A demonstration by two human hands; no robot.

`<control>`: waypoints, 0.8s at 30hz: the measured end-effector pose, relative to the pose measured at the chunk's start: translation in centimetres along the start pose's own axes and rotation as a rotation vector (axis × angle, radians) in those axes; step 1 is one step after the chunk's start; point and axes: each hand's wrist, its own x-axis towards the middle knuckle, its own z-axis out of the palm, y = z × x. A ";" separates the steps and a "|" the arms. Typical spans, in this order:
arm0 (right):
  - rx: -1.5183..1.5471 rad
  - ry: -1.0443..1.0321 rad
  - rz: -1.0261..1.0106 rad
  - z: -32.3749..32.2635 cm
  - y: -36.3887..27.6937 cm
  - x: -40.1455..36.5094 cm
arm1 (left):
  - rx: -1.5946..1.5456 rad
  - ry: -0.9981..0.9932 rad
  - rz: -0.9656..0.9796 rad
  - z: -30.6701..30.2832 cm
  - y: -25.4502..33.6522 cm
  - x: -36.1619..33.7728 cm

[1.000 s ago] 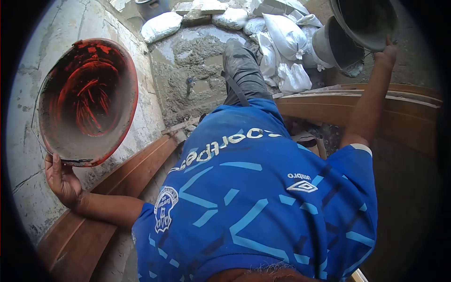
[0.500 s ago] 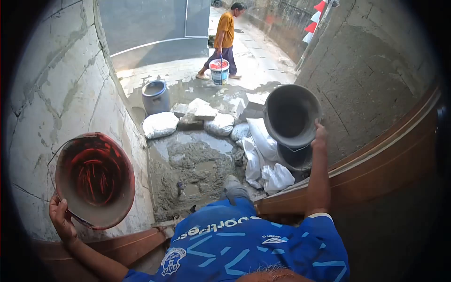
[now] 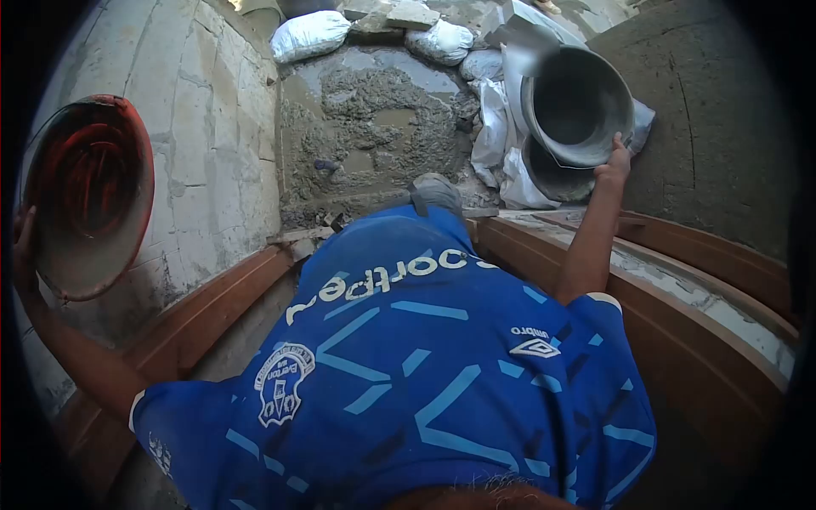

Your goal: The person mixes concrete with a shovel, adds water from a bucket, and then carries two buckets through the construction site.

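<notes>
My left hand (image 3: 24,246) is closed on the rim of a black bucket (image 3: 68,255) at the far left. Red stain coats the inside of this bucket, and its mouth faces me. On the right, my right hand (image 3: 615,163) grips the near rim of a dark grey bucket (image 3: 586,106), tilted with its mouth towards me. It appears empty inside. Just below it, partly hidden, another dark bucket (image 3: 552,170) stands among white sacks. Between my arms, wet grey mortar (image 3: 374,110) lies spread on the ground past my feet.
White filled sacks (image 3: 310,36) and grey blocks (image 3: 412,14) border the mortar at the back. A block wall (image 3: 204,127) rises on the left, a plastered wall (image 3: 705,110) on the right. Brown wooden frame pieces (image 3: 212,314) run along both sides of me.
My view has tilted down. The red-stained bucket has turned more edge-on at the left, and the grey bucket appears farther right. The person carrying a pail has left the view, except perhaps a foot.
</notes>
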 end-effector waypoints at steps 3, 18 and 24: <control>0.004 0.099 0.037 0.7 3.3 2.7 | 0.015 -0.070 -0.317 0.8 -2.4 2.8; -0.148 0.292 0.293 3.1 8.8 17.5 | 0.313 -0.283 -0.634 2.3 -5.0 6.4; -0.123 0.314 0.329 2.1 7.8 20.4 | 0.373 -0.309 -0.682 1.9 -3.9 7.7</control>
